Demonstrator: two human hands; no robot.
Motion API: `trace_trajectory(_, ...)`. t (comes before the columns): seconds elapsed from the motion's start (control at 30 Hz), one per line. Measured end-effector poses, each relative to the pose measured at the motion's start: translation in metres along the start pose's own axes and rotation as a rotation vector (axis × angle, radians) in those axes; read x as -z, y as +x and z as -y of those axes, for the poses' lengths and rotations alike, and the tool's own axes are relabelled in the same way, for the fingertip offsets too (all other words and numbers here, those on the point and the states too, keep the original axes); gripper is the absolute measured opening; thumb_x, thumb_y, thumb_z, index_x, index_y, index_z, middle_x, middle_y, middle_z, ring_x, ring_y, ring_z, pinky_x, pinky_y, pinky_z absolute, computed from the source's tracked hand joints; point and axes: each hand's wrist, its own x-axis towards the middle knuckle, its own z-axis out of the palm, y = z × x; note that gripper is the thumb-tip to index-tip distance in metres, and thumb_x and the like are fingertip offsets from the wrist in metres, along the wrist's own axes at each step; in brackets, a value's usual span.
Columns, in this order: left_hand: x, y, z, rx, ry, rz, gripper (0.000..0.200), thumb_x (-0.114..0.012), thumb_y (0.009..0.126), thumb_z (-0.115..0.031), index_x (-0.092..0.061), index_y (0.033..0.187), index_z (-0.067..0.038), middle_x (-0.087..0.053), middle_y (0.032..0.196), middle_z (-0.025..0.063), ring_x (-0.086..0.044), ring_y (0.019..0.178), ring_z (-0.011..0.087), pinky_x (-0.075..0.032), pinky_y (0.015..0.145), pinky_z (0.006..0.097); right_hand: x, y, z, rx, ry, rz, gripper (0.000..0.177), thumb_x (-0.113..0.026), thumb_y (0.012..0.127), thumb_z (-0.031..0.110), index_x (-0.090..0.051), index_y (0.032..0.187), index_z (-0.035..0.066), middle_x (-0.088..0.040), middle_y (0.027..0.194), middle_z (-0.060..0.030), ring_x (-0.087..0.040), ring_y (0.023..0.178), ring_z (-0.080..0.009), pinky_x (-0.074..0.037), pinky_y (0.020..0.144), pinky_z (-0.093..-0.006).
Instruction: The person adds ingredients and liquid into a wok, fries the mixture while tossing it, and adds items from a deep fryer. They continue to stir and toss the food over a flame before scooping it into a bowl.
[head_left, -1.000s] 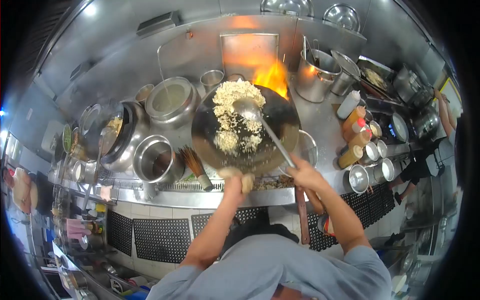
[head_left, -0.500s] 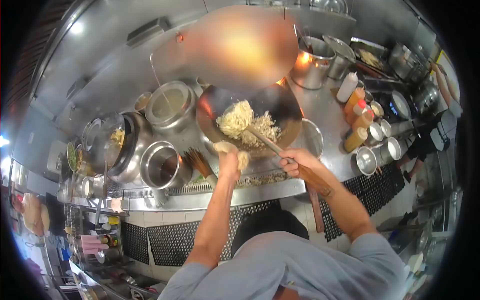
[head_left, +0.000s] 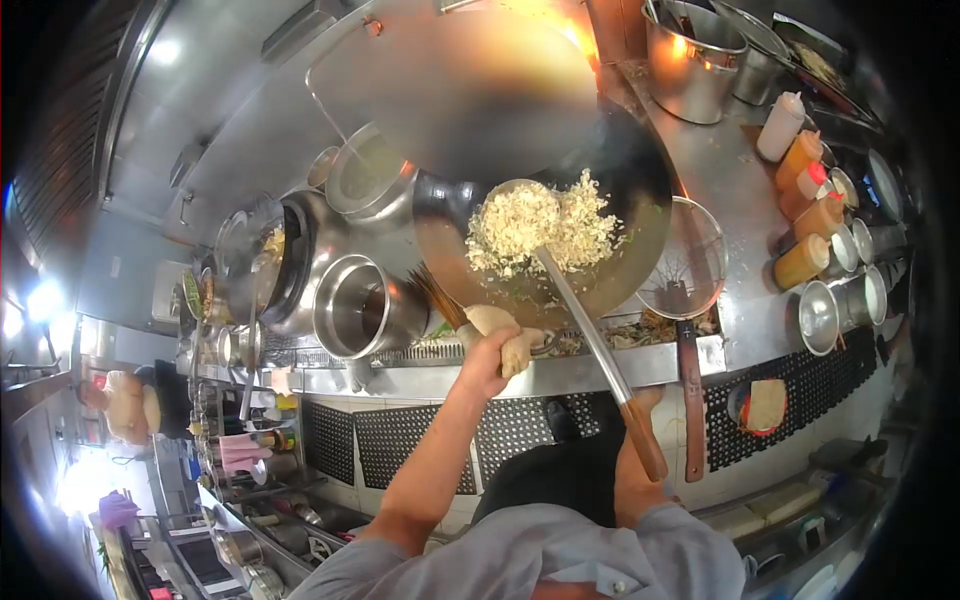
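My left hand (head_left: 492, 352) grips the handle of a black wok (head_left: 640, 262) through a folded beige cloth (head_left: 514, 335). The wok holds fried rice (head_left: 585, 228) and sits on the burner of the steel range. My right hand (head_left: 640, 412) holds the wooden end of a long steel ladle (head_left: 575, 310), close to my body. The ladle's bowl (head_left: 515, 215) rests in the wok, heaped with rice. An orange glow shows behind the wok at the top.
A steel pot (head_left: 365, 310) and a bamboo brush (head_left: 438, 298) stand left of the wok, a second wok with food (head_left: 268, 255) further left. Right of it lie a wire strainer (head_left: 690, 265), sauce bottles (head_left: 802, 262), small bowls (head_left: 820, 318) and a big pot (head_left: 692, 62). Rubber mats (head_left: 395, 440) cover the floor.
The ladle has scooped up a heap of rice. My right hand slid back along the ladle to its wooden end, near my body. The view shifted and the open flame is mostly out of sight.
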Motion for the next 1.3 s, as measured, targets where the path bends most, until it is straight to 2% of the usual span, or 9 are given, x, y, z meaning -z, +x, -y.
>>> trace_trajectory(0.13,0.010,0.003,0.020,0.059,-0.121,0.035,0.034,-0.056,0.089,-0.014,-0.046,0.114,0.006,-0.063,0.102,0.0208,-0.065,0.084,0.0221,-0.053,0.061,0.0301,-0.003,-0.025,0.004,-0.132,-0.080,-0.027,0.061,-0.044,0.094,0.051,-0.048,0.126,0.000,-0.064,0.092,-0.0207,-0.065,0.069,-0.0298,-0.056,0.057,-0.0360)
trace_trajectory(0.27,0.018,0.012,0.038,0.073,-0.133,0.048,0.034,-0.055,0.087,-0.016,-0.049,0.111,0.007,-0.064,0.099,0.0217,-0.064,0.077,0.0214,-0.053,0.056,0.0300,-0.116,-0.200,0.029,-0.410,-0.299,0.034,0.066,-0.042,0.094,0.057,-0.048,0.127,0.000,-0.064,0.090,-0.0206,-0.065,0.065,-0.0310,-0.056,0.055,-0.0363)
trace_trajectory(0.4,0.032,0.021,0.074,0.072,-0.226,0.264,0.031,-0.052,0.086,-0.016,-0.051,0.107,0.007,-0.065,0.094,0.0229,-0.064,0.066,0.0218,-0.052,0.051,0.0308,-0.188,-0.245,0.076,-0.487,-0.644,0.341,0.044,-0.042,0.098,0.034,-0.047,0.129,0.002,-0.058,0.081,-0.0079,-0.053,0.047,-0.0176,-0.044,0.040,-0.0315)
trace_trajectory(0.53,-0.017,-0.030,0.059,-0.100,-0.602,0.035,0.018,-0.053,0.091,-0.016,-0.054,0.101,-0.001,-0.065,0.084,0.0132,-0.064,0.064,0.0249,-0.053,0.054,0.0387,-0.270,-0.203,0.094,-0.984,-0.597,0.434,0.033,-0.038,0.099,0.021,-0.050,0.127,0.008,-0.041,0.061,0.0014,-0.033,0.034,-0.0068,-0.030,0.031,-0.0260)
trace_trajectory(0.67,-0.003,-0.116,0.061,-0.399,-0.740,0.117,0.012,-0.050,0.085,-0.004,-0.051,0.095,0.000,-0.056,0.073,0.0095,-0.056,0.057,0.0200,-0.045,0.047,0.0340,-0.333,-0.270,0.107,-0.865,-1.154,0.408,0.034,-0.034,0.097,0.013,-0.048,0.127,0.005,-0.040,0.061,-0.0013,-0.033,0.032,-0.0096,-0.027,0.028,-0.0271)
trace_trajectory(0.77,-0.027,-0.240,0.083,-0.415,-0.691,-0.060,0.025,-0.058,0.079,-0.009,-0.052,0.100,0.004,-0.060,0.081,0.0150,-0.063,0.067,0.0198,-0.053,0.053,0.0307,-0.357,-0.364,0.134,-0.651,-1.656,0.485,0.029,-0.057,0.092,0.019,-0.049,0.117,0.006,-0.061,0.076,-0.0013,-0.046,0.049,-0.0069,-0.036,0.039,-0.0185)
trace_trajectory(0.93,0.033,-0.347,0.118,-0.650,-0.665,-0.422,0.046,-0.057,0.076,-0.006,-0.047,0.119,0.007,-0.060,0.096,0.0142,-0.065,0.078,0.0199,-0.056,0.060,0.0303,-0.388,-0.391,0.003,-0.845,-1.908,0.818,0.040,-0.064,0.086,0.032,-0.047,0.112,0.007,-0.058,0.072,0.0015,-0.043,0.044,-0.0061,-0.032,0.034,-0.0192)
trace_trajectory(0.97,0.043,-0.355,0.129,-0.722,-0.699,-0.521,0.048,-0.056,0.075,-0.005,-0.045,0.121,0.006,-0.059,0.100,0.0143,-0.065,0.081,0.0208,-0.056,0.063,0.0313,-0.381,-0.371,-0.035,-1.299,-1.507,0.877,0.037,-0.033,0.096,0.010,-0.040,0.132,0.002,-0.039,0.064,-0.0038,-0.034,0.033,-0.0100,-0.028,0.029,-0.0271)
trace_trajectory(1.3,0.239,-0.405,0.229,-0.950,-0.950,-1.043,0.047,-0.048,0.077,0.003,-0.041,0.123,-0.001,-0.055,0.097,0.0102,-0.061,0.078,0.0190,-0.052,0.060,0.0318,-0.270,-0.381,-0.379,-1.792,-1.581,0.652,0.031,-0.041,0.093,0.006,-0.047,0.123,0.000,-0.041,0.063,0.0008,-0.038,0.036,-0.0056,-0.036,0.033,-0.0244)
